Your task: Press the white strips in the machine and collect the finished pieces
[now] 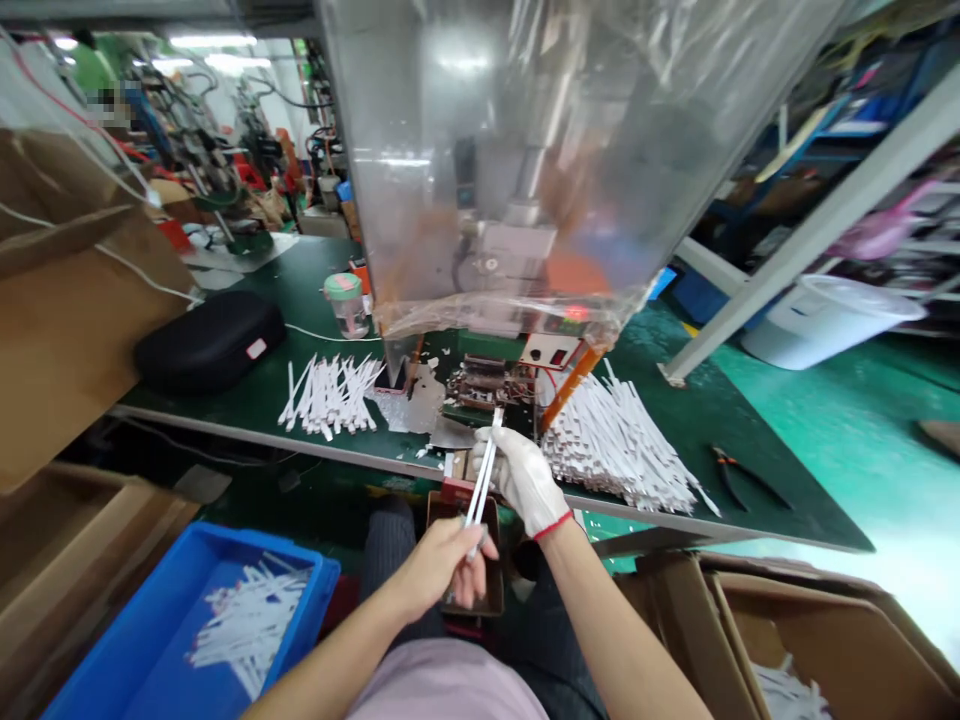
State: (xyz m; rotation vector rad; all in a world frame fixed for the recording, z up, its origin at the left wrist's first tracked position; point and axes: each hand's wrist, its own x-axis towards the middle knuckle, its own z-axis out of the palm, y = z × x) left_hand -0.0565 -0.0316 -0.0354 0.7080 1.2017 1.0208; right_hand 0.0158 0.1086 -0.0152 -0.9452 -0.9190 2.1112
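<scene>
My bare left hand (450, 562) pinches the lower ends of white strips (482, 485) in front of the table edge. My right hand (525, 482), in a white glove with a red cuff, is closed on their upper ends. The strips slant up toward a small metal fixture (487, 380) under the machine (510, 260). A large heap of white strips (615, 440) lies to the right of the fixture, and a smaller pile (330, 395) lies to its left.
Pliers (750, 478) lie at the table's right. A black case (210, 340) and a jar (347, 305) stand at the left. Below are a blue bin (157, 620) with strips, a small box (491, 590) between the knees, and a cardboard box (832, 630). Clear plastic sheeting (420, 130) hangs around the machine.
</scene>
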